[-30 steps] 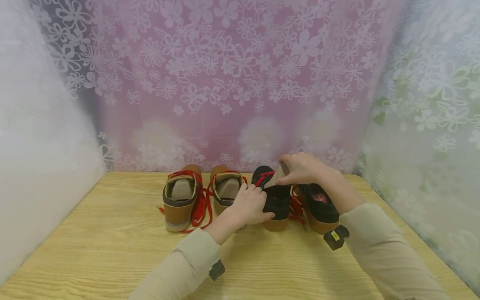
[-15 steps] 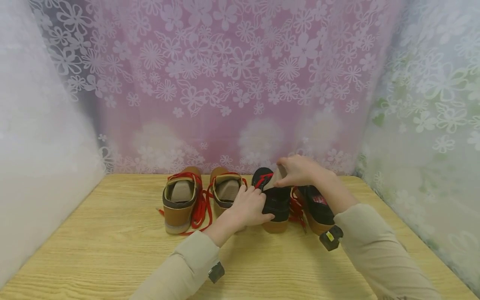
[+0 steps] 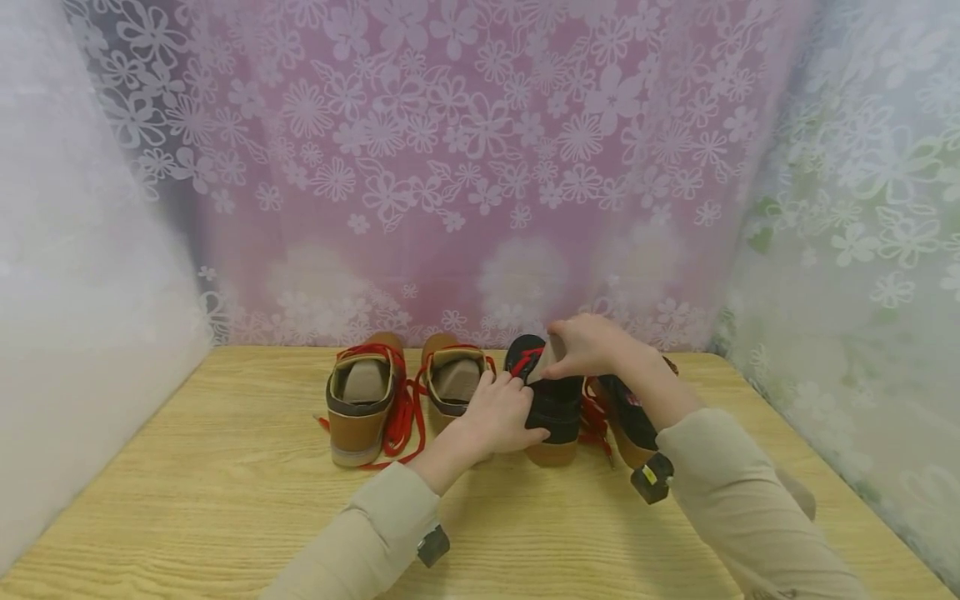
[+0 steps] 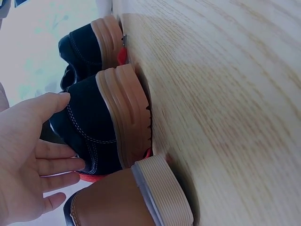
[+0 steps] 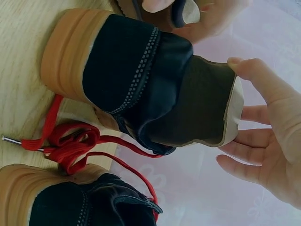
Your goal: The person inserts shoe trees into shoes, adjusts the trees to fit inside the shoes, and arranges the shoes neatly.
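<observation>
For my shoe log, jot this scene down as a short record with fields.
Surface: wood-grain table
Shoes: two brown shoes and two black, in a row
Laces: red laces on both pairs
Left grip: touching the black shoe beside the brown pair
Right grip: pinching a beige insert, partly inside that shoe
Rightmost shoe: black, partly hidden by the right arm
Backdrop: pink floral curtain
</observation>
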A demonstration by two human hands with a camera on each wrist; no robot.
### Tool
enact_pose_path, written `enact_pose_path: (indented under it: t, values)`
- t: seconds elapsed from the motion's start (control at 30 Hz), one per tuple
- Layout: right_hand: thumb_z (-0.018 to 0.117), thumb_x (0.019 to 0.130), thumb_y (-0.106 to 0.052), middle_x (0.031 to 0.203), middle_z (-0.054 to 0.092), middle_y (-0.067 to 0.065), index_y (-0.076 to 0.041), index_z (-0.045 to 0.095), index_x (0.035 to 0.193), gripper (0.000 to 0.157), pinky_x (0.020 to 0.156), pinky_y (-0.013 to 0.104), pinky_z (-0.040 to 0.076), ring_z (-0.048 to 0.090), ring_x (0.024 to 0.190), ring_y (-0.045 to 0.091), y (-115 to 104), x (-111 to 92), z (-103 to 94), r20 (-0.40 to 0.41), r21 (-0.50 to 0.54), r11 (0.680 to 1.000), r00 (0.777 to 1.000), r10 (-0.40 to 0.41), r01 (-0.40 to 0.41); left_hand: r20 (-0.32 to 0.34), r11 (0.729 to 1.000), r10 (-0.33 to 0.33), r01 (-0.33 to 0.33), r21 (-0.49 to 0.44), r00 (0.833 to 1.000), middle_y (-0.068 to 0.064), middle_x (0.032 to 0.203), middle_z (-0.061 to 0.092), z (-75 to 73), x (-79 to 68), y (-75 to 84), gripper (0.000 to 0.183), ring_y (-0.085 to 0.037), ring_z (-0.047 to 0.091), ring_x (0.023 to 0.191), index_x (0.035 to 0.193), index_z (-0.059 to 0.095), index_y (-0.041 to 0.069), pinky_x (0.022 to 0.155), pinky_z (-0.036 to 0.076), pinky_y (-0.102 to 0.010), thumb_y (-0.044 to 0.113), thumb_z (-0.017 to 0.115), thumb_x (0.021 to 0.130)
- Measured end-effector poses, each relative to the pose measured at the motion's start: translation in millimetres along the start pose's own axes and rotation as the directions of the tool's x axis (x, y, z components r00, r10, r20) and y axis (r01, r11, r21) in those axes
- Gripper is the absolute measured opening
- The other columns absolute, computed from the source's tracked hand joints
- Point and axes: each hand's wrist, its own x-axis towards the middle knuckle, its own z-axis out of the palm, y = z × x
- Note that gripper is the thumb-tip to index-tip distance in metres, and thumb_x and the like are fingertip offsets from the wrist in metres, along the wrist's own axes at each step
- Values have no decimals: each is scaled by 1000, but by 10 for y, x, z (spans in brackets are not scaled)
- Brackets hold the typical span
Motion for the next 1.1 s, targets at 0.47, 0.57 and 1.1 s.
enact_pose_path:
  t: [0.47, 0.57, 1.1]
  values:
    - [70, 77, -45, 117, 60, 16, -1, 52, 128, 70, 90, 48, 42, 56, 106, 34, -41, -6, 74, -3, -34, 999, 1000, -16, 16, 7, 1000, 8, -8, 11, 1000, -2, 106, 59, 10, -3, 9, 57, -22, 49, 101, 108, 64, 12, 90, 33, -41, 62, 55, 82]
    - [70, 77, -45, 116, 60, 17, -1, 51, 128, 70, 90, 48, 42, 56, 105, 34, -35, -6, 80, -9, -36, 999, 1000, -26, 26, 9, 1000, 8, -8, 21, 1000, -2, 107, 59, 13, -3, 5, 57, -22, 49, 102, 108, 64, 13, 90, 33, -41, 62, 54, 82]
    - [71, 77, -45, 117, 59, 18, -1, 50, 129, 71, 90, 47, 42, 56, 105, 35, -15, 5, 154, -20, -51, 998, 999, -28, 27, 3, 999, 24, -24, 24, 1000, -2, 108, 59, 19, 5, -8, 57, -22, 49, 103, 109, 64, 12, 90, 34, -40, 61, 54, 82]
